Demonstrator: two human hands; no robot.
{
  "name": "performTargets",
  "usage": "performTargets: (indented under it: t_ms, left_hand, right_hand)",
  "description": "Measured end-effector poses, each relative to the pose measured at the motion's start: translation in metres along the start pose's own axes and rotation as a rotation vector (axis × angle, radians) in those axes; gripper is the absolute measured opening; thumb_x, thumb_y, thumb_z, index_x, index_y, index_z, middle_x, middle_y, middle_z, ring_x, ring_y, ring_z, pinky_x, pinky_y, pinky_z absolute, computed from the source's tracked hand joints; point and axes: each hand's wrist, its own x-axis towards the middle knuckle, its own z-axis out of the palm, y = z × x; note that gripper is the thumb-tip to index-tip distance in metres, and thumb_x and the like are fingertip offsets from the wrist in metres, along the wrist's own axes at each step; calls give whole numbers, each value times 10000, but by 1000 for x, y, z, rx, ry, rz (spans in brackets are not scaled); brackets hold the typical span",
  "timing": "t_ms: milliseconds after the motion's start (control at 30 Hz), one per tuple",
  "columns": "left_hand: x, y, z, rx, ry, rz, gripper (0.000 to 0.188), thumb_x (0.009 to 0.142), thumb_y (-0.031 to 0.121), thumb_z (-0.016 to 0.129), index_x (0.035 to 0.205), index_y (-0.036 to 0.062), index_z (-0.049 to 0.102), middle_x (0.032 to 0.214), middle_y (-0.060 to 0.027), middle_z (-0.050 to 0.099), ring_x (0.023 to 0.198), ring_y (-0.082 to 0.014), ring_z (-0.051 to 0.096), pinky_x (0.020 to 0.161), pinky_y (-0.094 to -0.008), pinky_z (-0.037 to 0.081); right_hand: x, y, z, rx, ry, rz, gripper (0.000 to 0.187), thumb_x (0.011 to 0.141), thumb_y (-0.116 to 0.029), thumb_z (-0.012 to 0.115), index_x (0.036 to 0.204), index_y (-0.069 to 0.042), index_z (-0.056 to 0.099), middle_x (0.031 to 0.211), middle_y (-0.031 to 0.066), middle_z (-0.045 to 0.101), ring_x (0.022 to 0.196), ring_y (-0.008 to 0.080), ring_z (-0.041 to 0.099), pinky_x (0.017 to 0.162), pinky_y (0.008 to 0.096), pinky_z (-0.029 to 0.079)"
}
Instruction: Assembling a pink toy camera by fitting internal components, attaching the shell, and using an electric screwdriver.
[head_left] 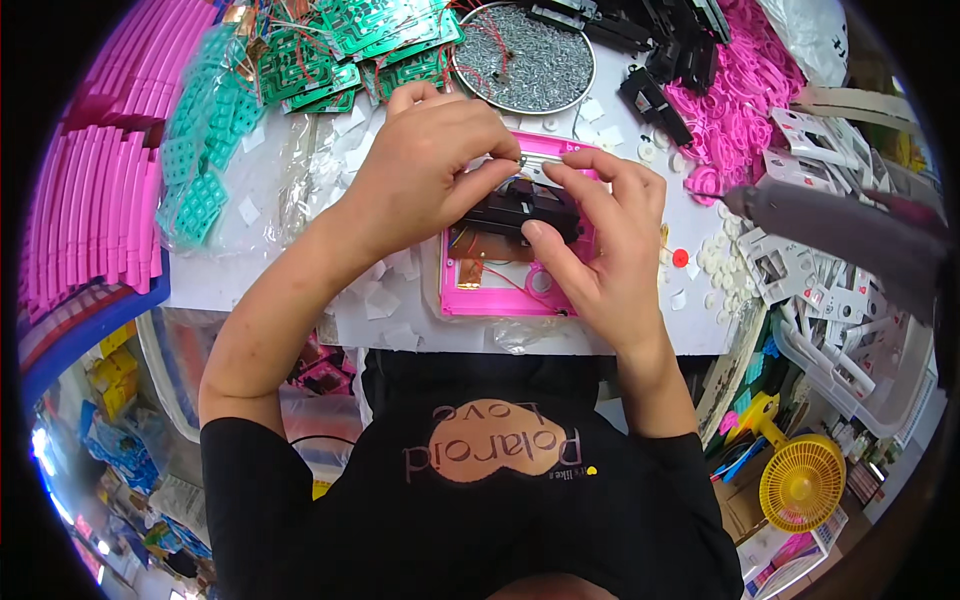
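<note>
A pink plastic case [490,303] lies open on the worktable in front of me. Inside it are a black plastic mechanism [500,212], a brown circuit board [500,245], thin red wires and a copper-coloured patch. My left hand [430,150] reaches over the case's far side, thumb and forefinger pinched at a small metal piece [521,160] too small to name. My right hand [612,235] grips the black mechanism from the right. Its thumb presses on the near edge, and its forefinger bends over the silvery strip at the far side.
Green circuit boards [390,35] and a round dish [593,70] of screws sit at the back. Pink straps [730,85] and black mechanisms [655,105] lie back right. A dark electric screwdriver [840,225] juts in from the right. Stacked pink panels [90,220] and teal keypads [195,205] flank the left.
</note>
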Motion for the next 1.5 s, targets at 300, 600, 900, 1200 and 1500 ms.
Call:
performTargets:
  t_ms: [300,600,900,1200,1500]
  left_hand:
    - [-5,2,-6,30,-4,75,107,843,112,743,923,110,672,909,-24,675,896,-225,630,913,-392,370]
    - [12,9,-18,136,-263,169,102,811,99,729,876,107,651,867,-27,636,884,-234,625,965,-433,392]
    - [35,24,-23,405,-498,279,45,779,128,666,768,85,660,768,-34,626,837,-220,645,919,-394,445]
    - [33,30,-21,398,-481,236,84,757,124,682,814,62,672,792,-59,650,846,-246,662,792,-378,512]
    - [-1,26,-14,140,-274,24,90,790,65,686,876,40,685,826,-88,646,803,-293,652,697,-406,530]
  right_hand:
    - [9,-5,-2,15,-29,-13,629,726,-218,815,1293,-41,607,1205,134,593,1117,356,467,979,445,414]
    - [-13,13,1,-16,-95,-66,508,702,-115,807,1178,-57,640,1124,121,634,1054,364,535,932,444,464]
    - [-16,11,3,30,-69,-43,442,732,-99,796,1151,-58,661,1125,112,638,1035,349,543,905,431,473]
    - [-16,12,3,49,-81,-53,425,757,-97,786,1162,-52,662,1116,112,626,1005,333,556,861,421,485]
    - [-4,5,-7,3,-235,-84,400,781,-61,752,1168,-109,662,1069,129,601,957,323,567,807,404,508]
